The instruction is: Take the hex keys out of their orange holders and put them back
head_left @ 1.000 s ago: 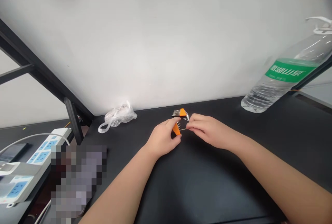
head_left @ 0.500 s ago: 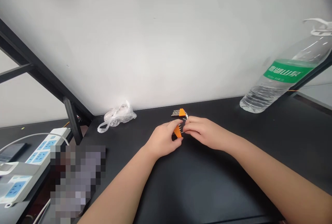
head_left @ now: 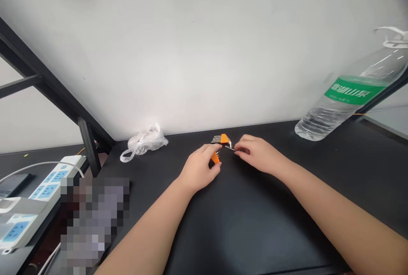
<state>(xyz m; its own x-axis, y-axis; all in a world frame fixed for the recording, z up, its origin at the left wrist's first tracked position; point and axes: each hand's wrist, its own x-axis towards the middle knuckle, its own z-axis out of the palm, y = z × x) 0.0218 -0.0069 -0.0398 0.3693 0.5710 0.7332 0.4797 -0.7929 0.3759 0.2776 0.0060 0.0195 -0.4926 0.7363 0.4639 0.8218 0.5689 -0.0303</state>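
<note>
Left fingers on orange holder, right fingers on thin metal rod

Left hand [head_left: 198,169]: fingers clamped on an orange holder [head_left: 216,157], thumb at its lower end, other fingertips at the upper end. Holder sits in the gap between them, partly hidden by the hand; short metal ends [head_left: 218,154] poke out on its right side, toward the right hand. Too small to count.

Right hand [head_left: 256,152]: thumb and finger together on the right end of a thin metal rod [head_left: 230,148]. Rod sticks out left of the fingertips, toward the holder, with a gap between. Can't tell if it's lifted or resting on the tabletop [head_left: 242,224].

Second orange holder [head_left: 225,138] lies on the tabletop just beyond both hands' fingertips, nearer the wall [head_left: 191,54]. Row of metal rods [head_left: 216,139] points left from it; a bright bent metal piece [head_left: 230,143] shows on its right, close to the right fingers. Neither hand grips this holder.

Around: crumpled clear plastic bag [head_left: 146,141] by the wall, left of the hands. Big water bottle [head_left: 325,115], green label, far right. White power strip [head_left: 47,192] at left. Pixelated patch lower left; contents unreadable.
</note>
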